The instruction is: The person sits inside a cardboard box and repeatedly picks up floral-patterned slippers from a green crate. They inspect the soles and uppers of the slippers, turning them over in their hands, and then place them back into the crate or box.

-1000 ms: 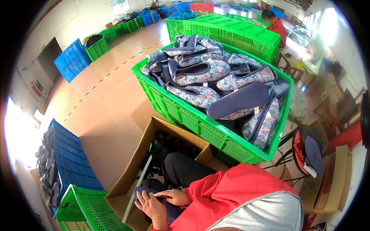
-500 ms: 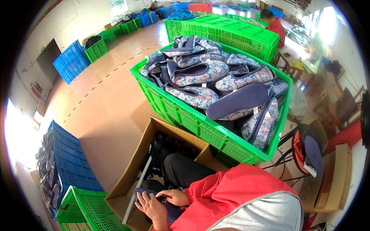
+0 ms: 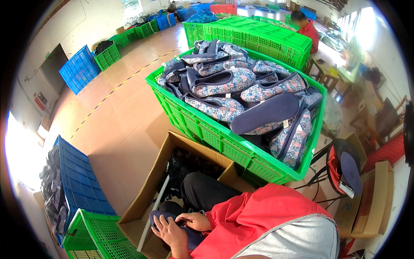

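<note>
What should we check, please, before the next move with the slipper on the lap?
1. Both hands on the slipper: ok; left hand lies on top, right hand touches its edge.
2. Firm grip: cannot tell; the fingers partly hide it.
3. Cardboard box open beside the knee: ok.
4. Room in the box: cannot tell; dark items fill its far part.
5. Green crate stocked with slippers: ok, heaped.
6. Heap stable: not ok; slippers lean over the right rim.

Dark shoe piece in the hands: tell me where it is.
Head view, bottom centre-left: the dark shoe piece lies under both hands, left hand and right hand, beside the cardboard box.
</note>
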